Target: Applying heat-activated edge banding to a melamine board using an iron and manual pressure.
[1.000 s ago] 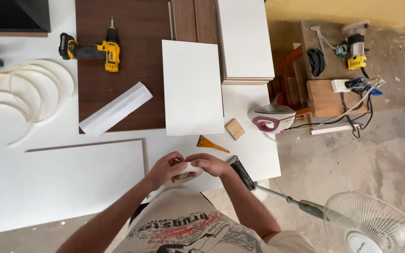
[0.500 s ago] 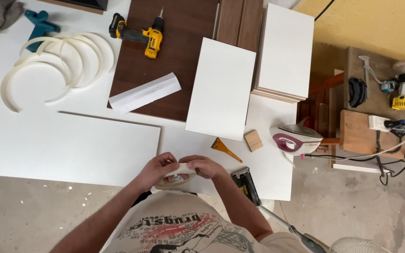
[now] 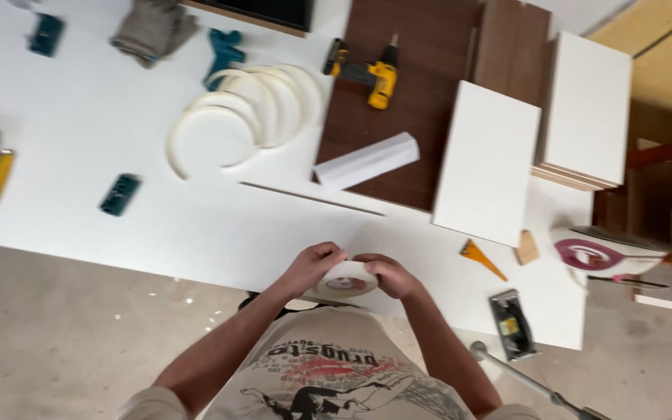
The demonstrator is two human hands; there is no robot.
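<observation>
A white roll of tape or edge banding point(image 3: 345, 278) sits between both my hands at the near edge of the white worktable point(image 3: 118, 132). My left hand point(image 3: 313, 267) grips the roll's left side. My right hand point(image 3: 388, 276) grips its right side, fingers curled over the rim. The roll's centre hole faces up toward me. My forearms run back to my printed T-shirt at the bottom of the view.
White curved strips point(image 3: 243, 109), a yellow drill point(image 3: 367, 74), a folded white piece point(image 3: 365, 161), white panels point(image 3: 488, 163) and brown boards point(image 3: 410, 93) lie beyond. An orange scraper point(image 3: 480, 258), wood block point(image 3: 526, 247), clothes iron point(image 3: 604, 253) and small black tool point(image 3: 512, 325) lie right. Teal clamps point(image 3: 120, 194) lie left.
The view has swung left, showing more of the table's left side. Both hands have stayed on the roll, turning it a little between the fingers.
</observation>
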